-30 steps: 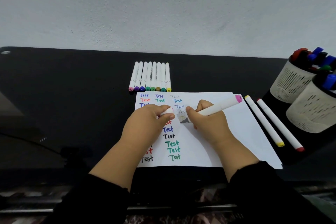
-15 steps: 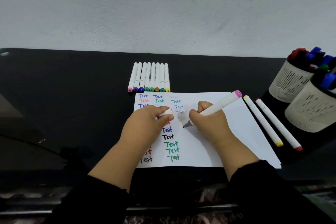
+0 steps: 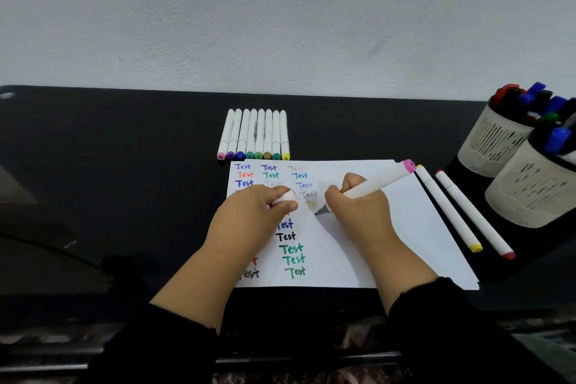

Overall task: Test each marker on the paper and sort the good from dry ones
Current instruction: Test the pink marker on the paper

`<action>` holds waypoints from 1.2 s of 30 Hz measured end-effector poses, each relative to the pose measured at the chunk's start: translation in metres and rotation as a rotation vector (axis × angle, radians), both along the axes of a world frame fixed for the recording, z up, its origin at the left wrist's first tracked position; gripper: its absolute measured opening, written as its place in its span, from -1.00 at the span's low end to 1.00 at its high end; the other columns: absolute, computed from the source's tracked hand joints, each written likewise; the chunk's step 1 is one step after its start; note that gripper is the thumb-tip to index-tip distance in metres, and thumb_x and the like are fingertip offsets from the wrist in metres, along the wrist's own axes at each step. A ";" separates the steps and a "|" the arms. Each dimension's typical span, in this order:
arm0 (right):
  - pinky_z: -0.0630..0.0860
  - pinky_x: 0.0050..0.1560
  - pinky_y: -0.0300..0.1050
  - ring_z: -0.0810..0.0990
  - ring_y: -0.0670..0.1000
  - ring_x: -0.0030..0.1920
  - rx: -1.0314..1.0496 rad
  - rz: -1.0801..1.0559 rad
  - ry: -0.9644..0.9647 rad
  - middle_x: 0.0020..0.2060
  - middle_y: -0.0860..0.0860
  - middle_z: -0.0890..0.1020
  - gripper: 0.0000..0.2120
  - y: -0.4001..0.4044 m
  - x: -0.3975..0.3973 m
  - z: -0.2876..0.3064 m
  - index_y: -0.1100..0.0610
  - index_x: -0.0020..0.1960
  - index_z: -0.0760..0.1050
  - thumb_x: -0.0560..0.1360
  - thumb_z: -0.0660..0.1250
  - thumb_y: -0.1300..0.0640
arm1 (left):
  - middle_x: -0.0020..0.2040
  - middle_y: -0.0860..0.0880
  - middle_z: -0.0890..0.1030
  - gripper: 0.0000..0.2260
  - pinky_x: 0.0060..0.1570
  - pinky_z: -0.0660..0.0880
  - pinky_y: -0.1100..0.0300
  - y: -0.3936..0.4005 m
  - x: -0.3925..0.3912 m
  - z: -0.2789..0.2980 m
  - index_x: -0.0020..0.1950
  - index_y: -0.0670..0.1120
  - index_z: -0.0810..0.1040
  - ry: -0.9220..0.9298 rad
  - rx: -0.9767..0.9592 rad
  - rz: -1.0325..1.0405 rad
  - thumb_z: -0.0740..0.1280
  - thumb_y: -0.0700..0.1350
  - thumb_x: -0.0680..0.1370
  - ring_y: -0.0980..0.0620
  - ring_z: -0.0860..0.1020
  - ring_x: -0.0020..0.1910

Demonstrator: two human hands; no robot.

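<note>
A white sheet of paper (image 3: 405, 227) lies on the black table, covered with coloured "Test" words. My right hand (image 3: 358, 212) grips a white marker (image 3: 377, 182) with a pink end cap, its dark tip touching the paper beside a faint smudge. My left hand (image 3: 252, 215) rests on the paper and pinches the marker's white cap (image 3: 285, 197). A row of several white markers (image 3: 254, 134) lies side by side just beyond the paper. Two more markers, one yellow-ended (image 3: 445, 206) and one red-ended (image 3: 473, 213), lie to the right of the sheet.
Two pale slotted pen holders (image 3: 495, 140) (image 3: 536, 190) full of red, blue and green markers stand at the right edge. A grey wall rises behind the black table (image 3: 124, 181). A cable runs along the near left.
The marker tip has slid a little down and left on the paper. My left hand has hardly moved.
</note>
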State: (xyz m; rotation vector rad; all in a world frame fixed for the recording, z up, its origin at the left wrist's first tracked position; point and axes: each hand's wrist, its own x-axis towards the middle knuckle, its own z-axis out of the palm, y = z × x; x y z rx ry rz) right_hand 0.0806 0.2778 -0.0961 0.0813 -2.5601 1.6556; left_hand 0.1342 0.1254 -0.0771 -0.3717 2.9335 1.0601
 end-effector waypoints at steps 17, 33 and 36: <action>0.16 -0.56 -0.36 0.24 -0.12 -0.57 -0.036 -0.044 0.006 -0.64 -0.10 0.21 -0.64 0.001 0.001 0.000 0.11 -0.39 0.10 0.44 0.23 0.30 | 0.08 0.15 0.58 -0.70 -0.01 0.47 0.19 0.001 0.005 -0.001 0.27 0.14 0.50 0.020 0.069 -0.009 0.28 0.10 0.54 0.17 0.51 0.00; 0.22 -0.43 -0.26 0.25 -0.08 -0.47 -0.214 -0.088 -0.067 -0.53 -0.03 0.28 -0.66 0.006 -0.002 0.005 0.10 -0.40 0.14 0.42 0.25 0.29 | 0.25 0.18 0.52 -0.67 -0.03 0.34 0.32 0.003 0.003 -0.005 0.27 0.16 0.51 -0.019 0.147 -0.039 0.34 0.09 0.50 0.20 0.48 0.15; 0.25 -0.41 -0.22 0.26 -0.04 -0.49 -0.325 -0.059 -0.102 -0.57 -0.01 0.30 -0.64 0.008 -0.002 0.010 0.09 -0.41 0.18 0.44 0.30 0.23 | 0.17 0.19 0.56 -0.71 -0.06 0.38 0.34 0.005 0.004 -0.003 0.22 0.19 0.54 -0.031 0.206 -0.064 0.36 0.07 0.49 0.22 0.49 0.07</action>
